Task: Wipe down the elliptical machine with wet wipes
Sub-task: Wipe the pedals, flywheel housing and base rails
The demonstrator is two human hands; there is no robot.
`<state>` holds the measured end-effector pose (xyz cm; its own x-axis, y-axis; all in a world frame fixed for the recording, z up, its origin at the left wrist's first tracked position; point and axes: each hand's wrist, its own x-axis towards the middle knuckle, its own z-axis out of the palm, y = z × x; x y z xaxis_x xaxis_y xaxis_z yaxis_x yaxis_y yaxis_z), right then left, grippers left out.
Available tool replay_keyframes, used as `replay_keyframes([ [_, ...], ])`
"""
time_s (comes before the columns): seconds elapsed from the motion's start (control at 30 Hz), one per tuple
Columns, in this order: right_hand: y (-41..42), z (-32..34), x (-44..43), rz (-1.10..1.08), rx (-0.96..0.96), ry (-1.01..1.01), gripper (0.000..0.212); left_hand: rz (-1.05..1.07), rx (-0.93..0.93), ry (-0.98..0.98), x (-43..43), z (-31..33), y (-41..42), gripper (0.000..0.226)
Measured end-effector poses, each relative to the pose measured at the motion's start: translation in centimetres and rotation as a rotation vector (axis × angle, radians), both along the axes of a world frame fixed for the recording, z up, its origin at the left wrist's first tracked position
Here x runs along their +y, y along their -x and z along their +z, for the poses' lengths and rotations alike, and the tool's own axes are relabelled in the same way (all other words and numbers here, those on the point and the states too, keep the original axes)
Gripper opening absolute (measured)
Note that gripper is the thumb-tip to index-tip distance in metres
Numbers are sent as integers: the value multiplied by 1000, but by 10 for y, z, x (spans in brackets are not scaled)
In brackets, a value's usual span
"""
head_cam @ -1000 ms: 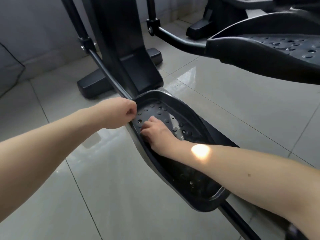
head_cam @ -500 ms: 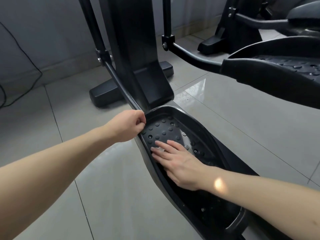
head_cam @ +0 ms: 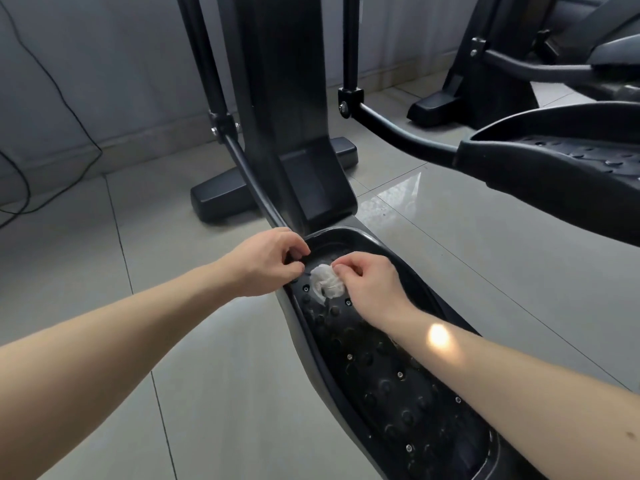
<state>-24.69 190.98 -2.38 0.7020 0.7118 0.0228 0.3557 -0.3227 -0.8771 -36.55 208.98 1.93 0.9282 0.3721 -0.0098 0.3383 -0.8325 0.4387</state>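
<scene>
The black elliptical machine's left foot pedal (head_cam: 381,382) runs from centre to bottom right, studded and wet-looking. A crumpled white wet wipe (head_cam: 325,282) lies at the pedal's front end. My right hand (head_cam: 370,282) pinches the wipe between thumb and fingers and holds it against the pedal. My left hand (head_cam: 266,261) grips the pedal's front left rim with curled fingers. The machine's black upright column (head_cam: 287,116) rises just beyond both hands.
The raised right pedal (head_cam: 561,168) and its bar hang at the right. A second machine's base (head_cam: 485,98) stands at the back right. Black cables (head_cam: 20,188) trail on the tiled floor at the left by the grey wall.
My right hand went from flat on the pedal to pinching the bunched wipe near the front end. The view tilted up and shows more of the column. My left hand stays on the rim.
</scene>
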Motion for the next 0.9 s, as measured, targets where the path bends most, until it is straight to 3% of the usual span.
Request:
replay_keyframes([
  [0.13, -6, 4, -8, -29, 189, -57, 13, -18, 34, 259, -14, 2, -8, 32],
  [0.27, -9, 5, -14, -99, 362, -130, 6, -45, -1, 391, -23, 3, -18, 22],
  [0.4, -13, 5, -23, -133, 409, -149, 13, -22, 44, 393, -23, 1, -23, 13],
  [0.5, -14, 5, -26, -198, 269, -47, 11, -20, 84, 282, -19, -5, -24, 12],
  [0.63, -9, 2, -21, -153, 52, -8, 14, -35, 82, -7, -18, -13, -22, 15],
  [0.73, 8, -4, -24, 143, -295, 47, 29, 34, -62, -192, -9, -15, -20, 15],
  [0.8, 23, -13, -28, 376, -482, 235, 46, 133, -106, -203, -3, -15, -15, 15],
  [0.9, 36, -24, -31, 518, -653, 443, 75, 200, -85, -194, 5, -19, -7, 10],
])
